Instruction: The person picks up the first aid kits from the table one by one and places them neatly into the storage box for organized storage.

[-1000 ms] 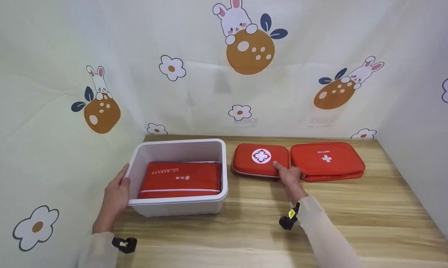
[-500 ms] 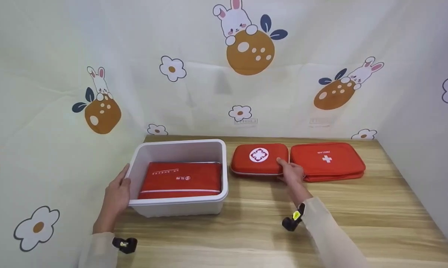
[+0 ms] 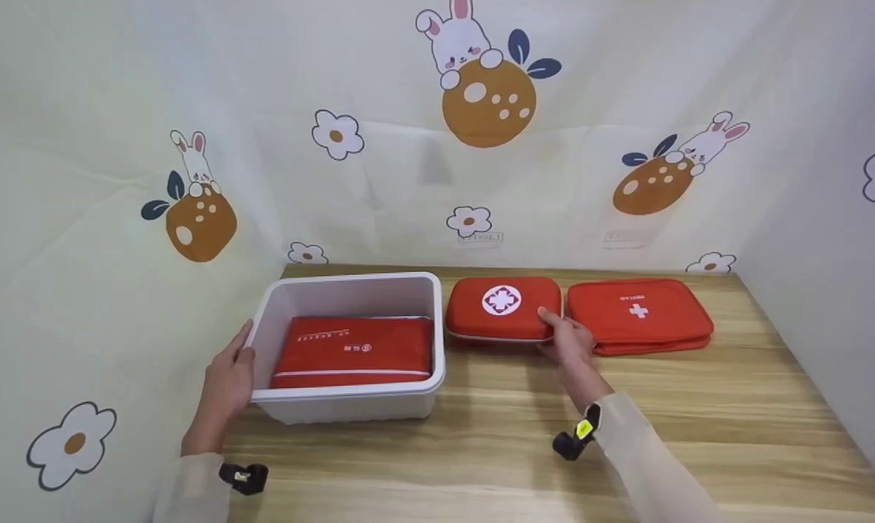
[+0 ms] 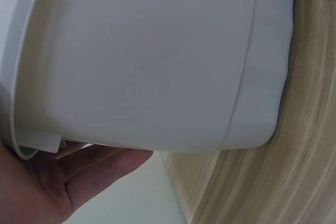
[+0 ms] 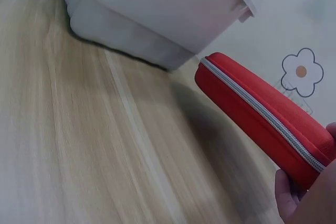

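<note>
A red hard-shell first-aid case [image 3: 474, 312] with a white round cross emblem is in my right hand [image 3: 572, 345]. That hand grips its front right corner, thumb on top and fingers underneath. In the right wrist view, the zipped edge of the case is tilted and raised over the tabletop, its shadow below. My left hand [image 3: 227, 385] rests against the left outer side of a white plastic bin [image 3: 343, 392], thumb at the rim. The left wrist view shows its fingers [image 4: 110, 174] extended along the bin wall. Inside the bin lies a red pouch [image 3: 336, 345] with white lettering.
A second, flatter red first-aid bag [image 3: 670, 312] lies to the right of my right hand. Wood-grain tabletop [image 3: 481, 450] runs beneath everything. A pale curtain [image 3: 379, 196] printed with rabbits and flowers encloses the back and both sides.
My right hand has shifted its grip to the case's right corner. The case has risen and moved slightly left, away from the flatter bag. Left hand and bin stay in place.
</note>
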The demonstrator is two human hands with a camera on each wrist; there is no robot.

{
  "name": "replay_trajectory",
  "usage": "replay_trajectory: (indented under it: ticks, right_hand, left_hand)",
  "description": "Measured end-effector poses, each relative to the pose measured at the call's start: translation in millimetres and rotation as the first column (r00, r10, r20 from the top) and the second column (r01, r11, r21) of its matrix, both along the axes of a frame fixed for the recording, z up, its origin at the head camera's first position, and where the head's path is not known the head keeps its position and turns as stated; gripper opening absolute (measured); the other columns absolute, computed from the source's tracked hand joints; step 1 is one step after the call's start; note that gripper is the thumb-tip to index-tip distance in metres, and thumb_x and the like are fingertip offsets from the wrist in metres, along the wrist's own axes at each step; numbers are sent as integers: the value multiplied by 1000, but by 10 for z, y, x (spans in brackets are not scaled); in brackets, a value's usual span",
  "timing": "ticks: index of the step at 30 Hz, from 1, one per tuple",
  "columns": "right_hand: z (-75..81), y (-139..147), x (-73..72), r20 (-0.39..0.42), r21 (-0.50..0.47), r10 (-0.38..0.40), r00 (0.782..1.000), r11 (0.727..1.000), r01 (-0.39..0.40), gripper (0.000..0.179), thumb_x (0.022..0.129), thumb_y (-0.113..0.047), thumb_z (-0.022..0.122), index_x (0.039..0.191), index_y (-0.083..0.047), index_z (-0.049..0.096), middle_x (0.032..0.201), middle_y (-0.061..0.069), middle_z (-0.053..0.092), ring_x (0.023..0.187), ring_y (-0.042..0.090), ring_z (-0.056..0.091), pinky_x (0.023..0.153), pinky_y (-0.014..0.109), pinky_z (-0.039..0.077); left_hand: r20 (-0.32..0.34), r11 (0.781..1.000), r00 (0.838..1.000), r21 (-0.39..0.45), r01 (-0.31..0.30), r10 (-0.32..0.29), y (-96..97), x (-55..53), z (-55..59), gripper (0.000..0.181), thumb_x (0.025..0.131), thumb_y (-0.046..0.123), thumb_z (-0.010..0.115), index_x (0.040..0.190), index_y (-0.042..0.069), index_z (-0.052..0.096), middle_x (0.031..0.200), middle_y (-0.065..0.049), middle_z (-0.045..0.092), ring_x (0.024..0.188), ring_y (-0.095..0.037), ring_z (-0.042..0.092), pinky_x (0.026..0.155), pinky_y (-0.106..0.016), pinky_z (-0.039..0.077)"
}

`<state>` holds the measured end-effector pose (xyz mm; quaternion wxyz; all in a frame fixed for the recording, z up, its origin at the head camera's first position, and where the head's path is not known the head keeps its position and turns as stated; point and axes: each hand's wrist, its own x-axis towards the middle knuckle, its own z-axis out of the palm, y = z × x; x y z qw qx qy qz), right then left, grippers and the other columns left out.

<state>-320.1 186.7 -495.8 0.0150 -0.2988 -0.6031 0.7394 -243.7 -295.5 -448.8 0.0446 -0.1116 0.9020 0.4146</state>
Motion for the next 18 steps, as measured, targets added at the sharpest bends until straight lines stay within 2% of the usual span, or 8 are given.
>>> replay_trajectory:
  ticks: [4, 10, 15, 18]
  right_hand:
    - [59, -39, 35, -7, 7, -16, 1000, 1000, 17, 65, 86, -33, 76, 140, -4, 55, 130, 13, 63, 89, 12, 65, 97, 35, 55]
    - [152, -80, 75, -47, 17, -51, 998, 999, 52, 69, 86, -35, 77, 142, -4, 53, 132, 14, 64, 101, 16, 62, 97, 32, 53]
    - [224, -82, 99, -59, -16, -51, 997, 999, 50, 66, 90, -36, 72, 145, -6, 51, 140, 11, 62, 118, 20, 58, 109, 33, 48]
    - [253, -95, 106, -76, -46, -63, 995, 997, 60, 66, 91, -35, 71, 147, -7, 49, 141, 10, 61, 118, 19, 59, 110, 33, 48]
  left_hand:
    - [-6, 1000, 1000, -1, 3, -3, -2, 14, -1, 56, 108, 30, 14, 162, 25, 2, 168, -16, 13, 155, -43, 13, 121, -66, 18]
    - [-18, 1000, 1000, -6, 0, 0, -3, 20, -4, 56, 107, 29, 14, 162, 25, 3, 168, -13, 11, 156, -40, 11, 123, -63, 16]
    - [-13, 1000, 1000, -9, 0, 0, 5, 9, -14, 55, 108, 31, 14, 162, 28, 2, 169, -12, 10, 156, -40, 10, 123, -63, 17]
    - [-7, 1000, 1000, -7, -3, 3, 11, 9, -11, 55, 108, 31, 14, 162, 28, 2, 169, -12, 10, 156, -40, 10, 123, -63, 17]
